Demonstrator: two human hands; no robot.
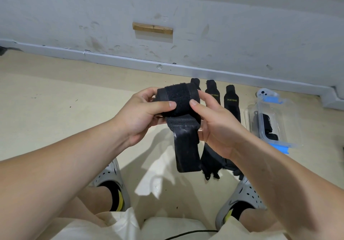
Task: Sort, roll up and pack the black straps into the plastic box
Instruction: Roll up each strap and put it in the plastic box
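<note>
A half-rolled black strap (pixel 178 100) is held up at the middle of the view. The left grip (pixel 141 117) grasps the roll from 9 o'clock, thumb pressed on its fuzzy front face. The right grip (pixel 214 124) grasps it from 3 o'clock, thumb tip on the same face. The unrolled tail hangs toward 6 o'clock. More flat straps (pixel 231 107), lettered XUEYING, lie side by side on the floor (pixel 55 94) at 3 o'clock of the roll, partly hidden by the right hand. Farther toward 3 o'clock is the clear plastic box (pixel 287 113) with blue latches and dark rolled straps inside.
</note>
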